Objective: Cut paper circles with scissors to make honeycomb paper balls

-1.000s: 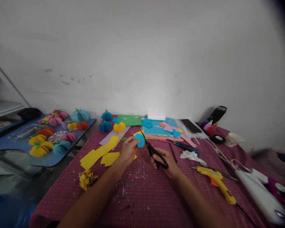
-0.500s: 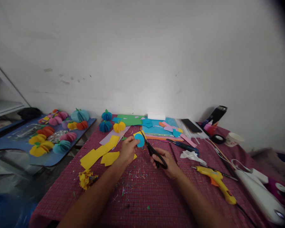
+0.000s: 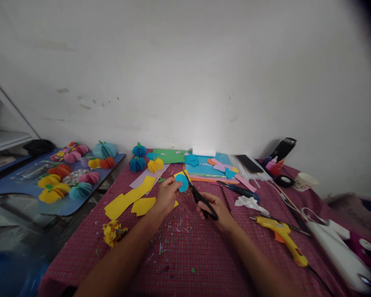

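The left hand [image 3: 167, 196] pinches a blue paper circle [image 3: 182, 182] with a yellow piece behind it, held just above the middle of the worktop [image 3: 204, 255]. At its 3 o'clock the right hand [image 3: 218, 211] is closed through the loops of black scissors [image 3: 199, 197], whose blades touch the circle's right edge. Yellow paper strips [image 3: 130, 200] lie at the left hand's 9 o'clock. A yellow glue gun [image 3: 281, 237] rests at the right hand's 4 o'clock, well apart. Small paper pumpkins [image 3: 145, 161] stand at 12 o'clock, near the wall.
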`<state>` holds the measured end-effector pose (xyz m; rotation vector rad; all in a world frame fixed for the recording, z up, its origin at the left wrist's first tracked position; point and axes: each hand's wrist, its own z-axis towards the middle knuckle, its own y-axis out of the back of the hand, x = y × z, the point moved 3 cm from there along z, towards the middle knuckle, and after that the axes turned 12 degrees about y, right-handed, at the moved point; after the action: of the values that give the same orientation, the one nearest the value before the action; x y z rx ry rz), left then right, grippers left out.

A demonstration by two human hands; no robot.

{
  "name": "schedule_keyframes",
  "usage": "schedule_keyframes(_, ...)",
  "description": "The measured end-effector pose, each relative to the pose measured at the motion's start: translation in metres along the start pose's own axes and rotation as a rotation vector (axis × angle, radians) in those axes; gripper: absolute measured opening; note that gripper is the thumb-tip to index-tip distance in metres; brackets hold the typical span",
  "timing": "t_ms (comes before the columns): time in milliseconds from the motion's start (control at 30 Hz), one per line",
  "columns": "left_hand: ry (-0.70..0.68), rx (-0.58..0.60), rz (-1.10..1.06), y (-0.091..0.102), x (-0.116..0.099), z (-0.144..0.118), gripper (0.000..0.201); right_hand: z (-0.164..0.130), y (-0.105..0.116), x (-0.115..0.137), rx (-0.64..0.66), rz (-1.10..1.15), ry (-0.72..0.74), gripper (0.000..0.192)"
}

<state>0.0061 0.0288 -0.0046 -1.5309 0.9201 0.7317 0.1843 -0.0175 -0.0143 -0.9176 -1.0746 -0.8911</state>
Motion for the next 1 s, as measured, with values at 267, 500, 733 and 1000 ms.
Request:
schedule_keyframes(267, -0.006, 0.012, -0.003, -0.0008, -0.0014, -0.0008, 0.022, 0.0003, 0.0006, 0.0025, 0.012, -0.028, -0.004, 0.033)
schedule_keyframes(500, -0.002, -0.002, 0.015, 0.0017, -0.0003, 0.0012, 0.023, -0.0002, 0.0005, 0.0033, 0.006, -0.031, -0.003, 0.034)
schedule_keyframes(733, -0.012, -0.018, 0.023, 0.001, -0.0032, 0.0, 0.02, -0.0008, -0.0008, 0.0009, 0.011, 0.043, 0.004, 0.035)
schedule_keyframes(1000, -0.007, -0.03, 0.009, 0.0, -0.0042, -0.0011, 0.023, -0.001, -0.0009, 0.0009, -0.005, 0.003, 0.0, 0.037)
